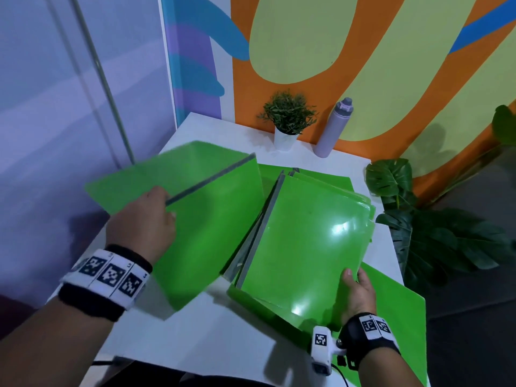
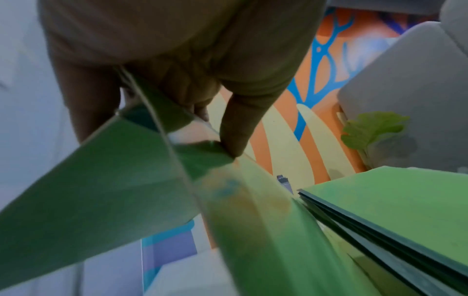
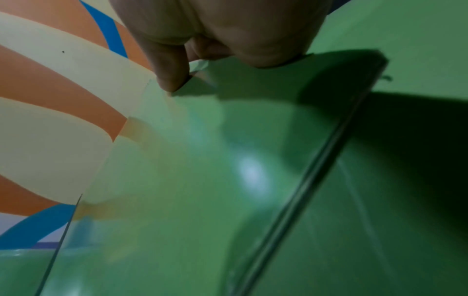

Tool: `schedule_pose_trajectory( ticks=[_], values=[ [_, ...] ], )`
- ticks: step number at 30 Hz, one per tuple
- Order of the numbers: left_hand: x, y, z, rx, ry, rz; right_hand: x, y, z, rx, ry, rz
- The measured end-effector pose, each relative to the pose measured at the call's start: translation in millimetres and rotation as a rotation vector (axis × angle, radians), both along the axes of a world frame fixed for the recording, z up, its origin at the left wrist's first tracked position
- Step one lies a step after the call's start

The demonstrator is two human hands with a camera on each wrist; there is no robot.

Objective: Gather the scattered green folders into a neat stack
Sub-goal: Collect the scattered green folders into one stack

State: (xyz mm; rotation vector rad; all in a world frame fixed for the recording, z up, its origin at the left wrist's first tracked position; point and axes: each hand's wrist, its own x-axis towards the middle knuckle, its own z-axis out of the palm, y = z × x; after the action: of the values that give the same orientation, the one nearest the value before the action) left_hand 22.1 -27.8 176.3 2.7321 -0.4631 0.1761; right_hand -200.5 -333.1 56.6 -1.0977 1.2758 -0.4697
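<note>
Head view: even, moderately bright indoor light from overhead. Specular glare patches on the top green folder [image 1: 301, 247] at approx. 3 and 6 o'clock of its cover. Folder in the left hand [image 1: 141, 219] is motion-blurred, esp. its far edge. Soft shadows fall on the white bench [image 1: 195, 339] toward 6 o'clock. Wide-angle bending of wall lines at frame edges. Left wrist view: dim, soft throughout; fingers [image 2: 238, 128] dark, near folder surfaces smeared. Right wrist view: dim, blurred; one pale highlight at centre, deep shadow at 2–3 o'clock.

No readable text or labels.
</note>
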Motion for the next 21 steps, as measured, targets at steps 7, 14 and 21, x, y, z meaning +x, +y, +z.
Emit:
schedule_pose_trajectory(
  ticks=[7, 14, 21],
  values=[
    [10, 9, -32, -0.098, 0.190, 0.134, 3, -2, -1, 0.003, 0.019, 0.012],
    [19, 16, -38, -0.451, 0.316, 0.231, 4, 4, -15, -0.021, 0.048, 0.043],
    [22, 12, -41, -0.298, 0.236, 0.157, 6, 7, -15, -0.021, 0.054, 0.051]
  ],
)
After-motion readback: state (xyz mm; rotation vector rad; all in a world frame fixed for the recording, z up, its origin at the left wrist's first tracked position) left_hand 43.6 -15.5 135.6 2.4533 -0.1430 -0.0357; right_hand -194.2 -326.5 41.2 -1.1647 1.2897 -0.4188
